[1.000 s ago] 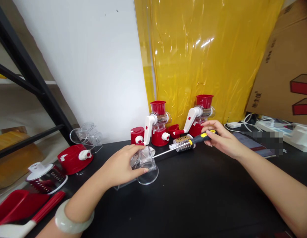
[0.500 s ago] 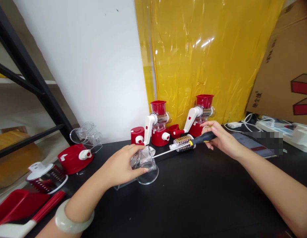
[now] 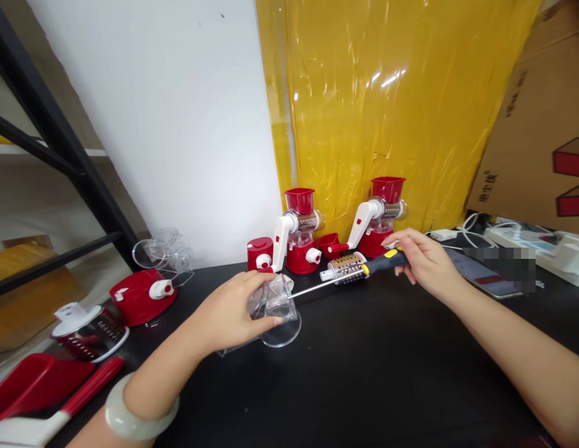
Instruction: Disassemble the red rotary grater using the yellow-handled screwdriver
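My left hand [image 3: 240, 311] is closed round a clear plastic grater housing [image 3: 281, 305] lying on the black table, its round rim facing me. My right hand [image 3: 423, 261] grips the dark and yellow handle of a screwdriver [image 3: 387, 261], fingertips pinched on the handle's end. The long metal shaft runs leftward, and its tip meets the clear housing beside my left thumb. Just behind the shaft lies a perforated metal grater drum [image 3: 348, 267] with white ends. Two assembled red and white rotary graters, a left one [image 3: 301, 233] and a right one [image 3: 385, 214], stand farther back.
Along the left lie a red base [image 3: 142, 297], a large drum [image 3: 91, 333], a red hopper [image 3: 37, 386], a crank handle [image 3: 91, 389] and another clear housing [image 3: 163, 255]. At right are a phone [image 3: 485, 274], a white power strip [image 3: 541, 249] and a cardboard box [image 3: 527, 137].
The screwdriver handle has turned, so a yellow patch now shows on it, and my right hand has shifted slightly right. My left hand keeps its hold on the clear housing.
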